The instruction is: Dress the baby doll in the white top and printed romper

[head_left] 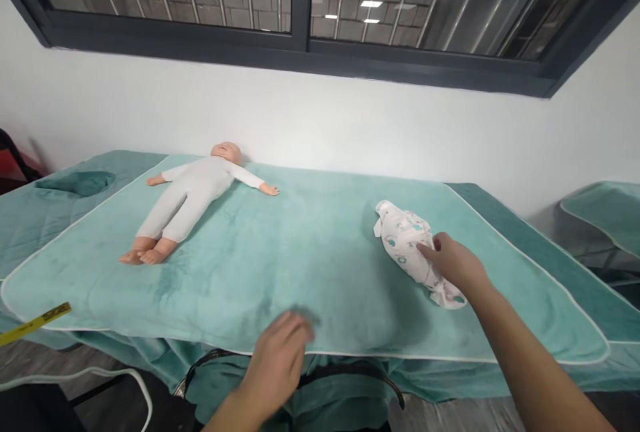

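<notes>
A baby doll (187, 195) in a white suit lies on its back at the far left of a teal blanket (310, 272), arms spread. A bundled white patterned baby garment (407, 245) lies at the right of the blanket. My right hand (453, 260) rests on this bundle, fingers curled onto the cloth. My left hand (280, 359) hovers near the blanket's front edge, blurred by motion, fingers loosely bent and holding nothing that I can see.
The blanket covers a table against a white wall below a dark-framed window (300, 12). A second teal-covered surface (605, 212) stands at the right. A folded teal cloth (77, 182) lies far left. A yellow tape (35, 323) pokes in at the left edge.
</notes>
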The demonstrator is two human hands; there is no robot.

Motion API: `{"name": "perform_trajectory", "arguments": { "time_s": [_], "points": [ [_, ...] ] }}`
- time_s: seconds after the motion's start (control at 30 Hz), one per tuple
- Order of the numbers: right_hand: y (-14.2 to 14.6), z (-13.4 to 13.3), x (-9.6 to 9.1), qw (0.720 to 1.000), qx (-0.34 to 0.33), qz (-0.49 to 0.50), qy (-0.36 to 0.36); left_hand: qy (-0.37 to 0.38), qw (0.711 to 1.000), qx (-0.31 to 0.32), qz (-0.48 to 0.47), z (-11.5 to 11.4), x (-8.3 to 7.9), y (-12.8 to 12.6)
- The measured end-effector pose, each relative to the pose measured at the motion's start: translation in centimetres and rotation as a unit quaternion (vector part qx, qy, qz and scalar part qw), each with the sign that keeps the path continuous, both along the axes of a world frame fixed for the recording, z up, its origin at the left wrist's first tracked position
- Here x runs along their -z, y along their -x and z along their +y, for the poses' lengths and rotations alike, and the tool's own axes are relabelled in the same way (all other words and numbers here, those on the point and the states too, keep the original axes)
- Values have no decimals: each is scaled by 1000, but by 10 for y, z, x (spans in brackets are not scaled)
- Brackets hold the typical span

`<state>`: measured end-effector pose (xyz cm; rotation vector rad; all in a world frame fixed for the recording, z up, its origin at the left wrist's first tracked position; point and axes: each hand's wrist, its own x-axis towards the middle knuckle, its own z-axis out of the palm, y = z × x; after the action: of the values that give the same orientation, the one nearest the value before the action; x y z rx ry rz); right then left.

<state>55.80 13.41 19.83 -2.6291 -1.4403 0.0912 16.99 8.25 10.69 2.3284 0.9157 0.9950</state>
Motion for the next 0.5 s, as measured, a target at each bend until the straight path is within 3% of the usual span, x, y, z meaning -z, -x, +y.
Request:
{"name": "perform_trajectory", "arguments": {
  "time_s": [0.1, 0.17, 0.23, 0.37, 0.43, 0.5],
  "points": [
    [6, 6, -9, 994, -57, 37, -82, 101, 993, -1, -58, 62, -16, -39],
    [13, 13, -19, 980, -78, 67, -169, 236, 965, 16, -115, 93, -22, -62],
    [22, 21, -34, 959, -88, 95, -254, 378, 902, 62, -197, 112, -24, -82],
    [62, 36, -60, 894, -134, 174, -391, 529, 749, 129, -377, 122, -22, -105],
    [96, 35, -61, 864, -210, 226, -398, 565, 665, 153, -464, 123, -19, -106],
    [133, 27, -50, 841, -357, 249, -321, 575, 607, 149, -529, 125, -16, -100]
  ]
}}
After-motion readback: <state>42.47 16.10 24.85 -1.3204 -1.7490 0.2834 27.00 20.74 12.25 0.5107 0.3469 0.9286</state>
